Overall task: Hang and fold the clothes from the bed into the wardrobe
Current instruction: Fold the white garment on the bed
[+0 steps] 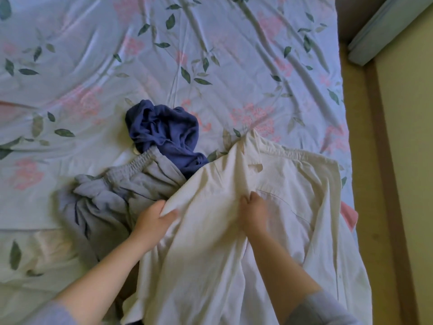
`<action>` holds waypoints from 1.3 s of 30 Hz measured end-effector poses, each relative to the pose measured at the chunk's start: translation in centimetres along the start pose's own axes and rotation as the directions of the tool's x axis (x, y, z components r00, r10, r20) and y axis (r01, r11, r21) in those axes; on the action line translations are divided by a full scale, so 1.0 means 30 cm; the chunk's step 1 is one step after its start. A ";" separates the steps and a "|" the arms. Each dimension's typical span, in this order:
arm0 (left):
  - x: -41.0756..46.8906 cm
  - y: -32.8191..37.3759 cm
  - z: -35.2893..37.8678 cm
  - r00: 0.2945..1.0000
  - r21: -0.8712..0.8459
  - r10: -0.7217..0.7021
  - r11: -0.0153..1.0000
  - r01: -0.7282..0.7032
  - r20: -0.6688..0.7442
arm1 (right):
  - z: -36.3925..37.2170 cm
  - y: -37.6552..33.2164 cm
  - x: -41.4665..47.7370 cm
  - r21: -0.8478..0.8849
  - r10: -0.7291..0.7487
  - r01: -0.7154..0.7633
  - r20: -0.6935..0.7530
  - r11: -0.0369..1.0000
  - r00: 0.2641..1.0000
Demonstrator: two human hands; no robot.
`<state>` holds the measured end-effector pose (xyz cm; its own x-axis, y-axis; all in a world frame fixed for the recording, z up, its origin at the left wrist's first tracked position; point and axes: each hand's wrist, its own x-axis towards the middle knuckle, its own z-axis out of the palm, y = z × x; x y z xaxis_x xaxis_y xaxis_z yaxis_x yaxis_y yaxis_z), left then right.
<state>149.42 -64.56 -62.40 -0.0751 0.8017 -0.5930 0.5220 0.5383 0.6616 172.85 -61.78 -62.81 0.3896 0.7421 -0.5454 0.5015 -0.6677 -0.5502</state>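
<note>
Head view: on the bed (210,55), covered by a floral sheet, a cream shirt (269,174) lies at the near edge with its collar pointing away from the person. The left hand (153,218) has its grip pinching the shirt's left edge, thumb on top. The right hand (253,214), blurred, has its grip curled into the shirt's middle. Grey elastic-waist trousers (112,191) lie crumpled just beside the shirt, touching a bunched navy garment (164,134).

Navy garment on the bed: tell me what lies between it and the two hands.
The grey elastic-waist trousers and the cream shirt lie between, both overlapping the near edge of the navy garment. The left hand grips the shirt's edge and the right hand pinches its front, so both are occupied.
</note>
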 end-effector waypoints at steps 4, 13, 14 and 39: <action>0.055 0.069 -0.139 0.978 0.121 0.149 0.984 -0.132 -0.148 | -0.086 -0.016 -0.009 -0.038 -0.037 0.028 -0.286 0.999 0.957; 0.088 0.031 -0.164 0.999 0.364 -0.029 0.931 0.039 -0.034 | -0.109 0.030 -0.022 0.385 0.289 -0.359 0.230 0.850 0.929; 0.070 -0.001 -0.151 0.997 0.355 -0.067 0.932 0.071 -0.024 | -0.091 0.059 -0.050 0.451 0.301 -0.451 0.367 0.770 0.880; -0.294 0.039 -0.254 0.963 0.229 0.047 0.973 0.015 -0.264 | -0.385 0.172 -0.361 0.011 0.093 -0.093 -0.202 0.996 0.975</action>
<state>144.20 -69.02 -52.91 -0.2719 0.8663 -0.4191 0.7013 0.4766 0.5301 180.13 -72.58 -52.45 0.5827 0.6731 -0.4555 0.4547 -0.7345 -0.5037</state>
